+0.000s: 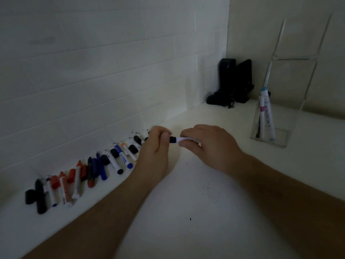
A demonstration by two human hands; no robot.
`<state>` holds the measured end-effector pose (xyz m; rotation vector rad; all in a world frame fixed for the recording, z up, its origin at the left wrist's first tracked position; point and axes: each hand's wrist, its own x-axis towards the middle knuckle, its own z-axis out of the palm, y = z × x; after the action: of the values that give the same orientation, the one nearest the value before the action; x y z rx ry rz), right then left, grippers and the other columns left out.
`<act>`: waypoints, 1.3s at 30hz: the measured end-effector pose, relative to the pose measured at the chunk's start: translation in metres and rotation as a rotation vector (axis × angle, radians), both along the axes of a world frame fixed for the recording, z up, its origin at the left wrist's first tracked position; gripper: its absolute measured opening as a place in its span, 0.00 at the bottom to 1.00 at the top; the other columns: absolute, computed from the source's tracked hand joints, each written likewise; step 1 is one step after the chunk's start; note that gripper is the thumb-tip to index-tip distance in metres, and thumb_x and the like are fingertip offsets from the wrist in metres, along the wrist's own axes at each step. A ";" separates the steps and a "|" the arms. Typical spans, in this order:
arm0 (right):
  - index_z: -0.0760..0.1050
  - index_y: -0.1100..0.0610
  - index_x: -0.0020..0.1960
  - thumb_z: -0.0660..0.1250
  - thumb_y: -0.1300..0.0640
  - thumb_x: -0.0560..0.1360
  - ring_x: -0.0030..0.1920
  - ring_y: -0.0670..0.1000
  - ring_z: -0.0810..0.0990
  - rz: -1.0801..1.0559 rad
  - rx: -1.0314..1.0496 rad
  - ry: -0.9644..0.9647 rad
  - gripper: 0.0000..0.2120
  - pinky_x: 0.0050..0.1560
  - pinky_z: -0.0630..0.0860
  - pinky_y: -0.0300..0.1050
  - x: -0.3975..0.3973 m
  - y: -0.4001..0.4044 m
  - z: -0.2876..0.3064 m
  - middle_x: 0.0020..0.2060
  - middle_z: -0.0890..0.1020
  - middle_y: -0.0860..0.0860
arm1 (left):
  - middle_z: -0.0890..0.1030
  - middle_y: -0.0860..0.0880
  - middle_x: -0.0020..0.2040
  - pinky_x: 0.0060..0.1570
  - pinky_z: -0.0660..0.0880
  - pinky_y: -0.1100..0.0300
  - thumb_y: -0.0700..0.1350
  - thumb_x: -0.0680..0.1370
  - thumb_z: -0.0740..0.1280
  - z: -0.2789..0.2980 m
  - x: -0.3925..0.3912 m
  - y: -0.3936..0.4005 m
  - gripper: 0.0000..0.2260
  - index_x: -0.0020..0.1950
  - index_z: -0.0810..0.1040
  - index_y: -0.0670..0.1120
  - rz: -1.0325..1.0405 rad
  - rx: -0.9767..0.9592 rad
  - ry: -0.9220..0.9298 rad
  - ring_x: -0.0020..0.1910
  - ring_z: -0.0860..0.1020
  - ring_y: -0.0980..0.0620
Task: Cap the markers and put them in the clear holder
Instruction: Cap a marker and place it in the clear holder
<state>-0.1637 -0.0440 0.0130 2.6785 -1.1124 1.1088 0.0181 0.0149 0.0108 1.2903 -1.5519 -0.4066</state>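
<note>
A white marker point(180, 140) lies level between my two hands above the white table. My right hand point(207, 142) grips its white barrel. My left hand point(157, 146) pinches the dark cap point(172, 139) at the marker's left end. A row of loose markers and caps point(89, 169), black, red, blue and white, lies along the foot of the wall to the left. The clear holder point(280, 116) stands at the right with a few capped markers point(266, 116) leaning inside it.
A white tiled wall point(112, 71) runs along the left and meets a plain wall at the far corner. Black objects point(233, 85) stand in that corner. A tall clear back panel rises above the holder. Small dark specks dot the table point(190, 219).
</note>
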 end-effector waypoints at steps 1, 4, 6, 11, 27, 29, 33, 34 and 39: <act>0.78 0.44 0.50 0.53 0.36 0.82 0.34 0.46 0.70 -0.013 -0.027 0.015 0.18 0.34 0.68 0.45 0.002 0.002 0.000 0.33 0.69 0.44 | 0.74 0.50 0.35 0.35 0.67 0.46 0.52 0.82 0.55 0.000 0.000 -0.001 0.10 0.49 0.70 0.48 -0.015 0.021 0.119 0.33 0.70 0.51; 0.79 0.45 0.48 0.53 0.37 0.82 0.32 0.48 0.71 -0.078 -0.109 0.040 0.20 0.30 0.65 0.44 0.007 0.007 0.000 0.32 0.69 0.44 | 0.68 0.53 0.30 0.32 0.62 0.52 0.52 0.82 0.56 -0.004 -0.001 -0.005 0.11 0.44 0.65 0.47 -0.065 0.092 0.336 0.29 0.64 0.52; 0.80 0.46 0.46 0.53 0.37 0.83 0.31 0.48 0.72 -0.100 -0.130 0.043 0.21 0.30 0.61 0.42 0.009 0.010 0.000 0.32 0.70 0.45 | 0.69 0.53 0.31 0.33 0.63 0.52 0.53 0.81 0.56 -0.005 -0.003 -0.007 0.11 0.44 0.65 0.48 -0.061 0.100 0.335 0.30 0.64 0.53; 0.79 0.45 0.47 0.51 0.37 0.83 0.32 0.47 0.72 -0.134 -0.088 0.080 0.21 0.31 0.63 0.43 0.012 0.014 -0.001 0.33 0.73 0.46 | 0.69 0.47 0.35 0.36 0.66 0.48 0.58 0.79 0.56 -0.007 -0.005 -0.009 0.11 0.44 0.66 0.52 -0.033 0.081 0.255 0.33 0.65 0.50; 0.69 0.48 0.69 0.59 0.53 0.83 0.41 0.41 0.74 -0.063 0.137 -0.099 0.15 0.40 0.68 0.38 -0.001 0.025 0.055 0.42 0.74 0.42 | 0.78 0.54 0.46 0.47 0.77 0.53 0.51 0.81 0.62 -0.005 -0.011 0.001 0.15 0.67 0.63 0.58 -0.081 -0.017 -0.061 0.44 0.78 0.56; 0.69 0.48 0.68 0.60 0.53 0.84 0.38 0.36 0.75 -0.100 0.203 -0.336 0.13 0.36 0.68 0.29 -0.016 0.026 0.083 0.44 0.75 0.40 | 0.76 0.57 0.51 0.50 0.76 0.56 0.52 0.80 0.63 -0.007 -0.016 0.006 0.17 0.68 0.65 0.59 -0.137 -0.077 -0.311 0.49 0.76 0.59; 0.71 0.52 0.67 0.63 0.55 0.83 0.41 0.42 0.75 -0.271 -0.061 -0.435 0.13 0.44 0.70 0.28 -0.071 0.031 0.137 0.49 0.78 0.46 | 0.75 0.54 0.61 0.58 0.71 0.58 0.50 0.79 0.65 -0.012 -0.024 0.014 0.16 0.67 0.72 0.54 -0.280 -0.260 -0.676 0.59 0.72 0.55; 0.71 0.54 0.67 0.63 0.55 0.82 0.45 0.45 0.76 -0.319 -0.133 -0.406 0.14 0.47 0.71 0.32 -0.088 0.030 0.144 0.53 0.79 0.49 | 0.75 0.52 0.61 0.57 0.72 0.57 0.49 0.79 0.66 -0.012 -0.025 0.014 0.15 0.66 0.74 0.53 -0.299 -0.285 -0.710 0.59 0.73 0.53; 0.75 0.54 0.66 0.66 0.55 0.80 0.46 0.50 0.79 -0.502 -0.095 -0.275 0.14 0.50 0.70 0.39 -0.143 0.015 0.136 0.55 0.81 0.53 | 0.77 0.51 0.58 0.56 0.73 0.55 0.46 0.78 0.66 -0.013 -0.025 0.014 0.19 0.69 0.72 0.52 -0.305 -0.290 -0.698 0.57 0.74 0.52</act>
<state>-0.3069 -0.0289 0.1488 2.0375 -1.6060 1.3952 -0.0074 0.0288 -0.0026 1.0115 -2.3083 0.1098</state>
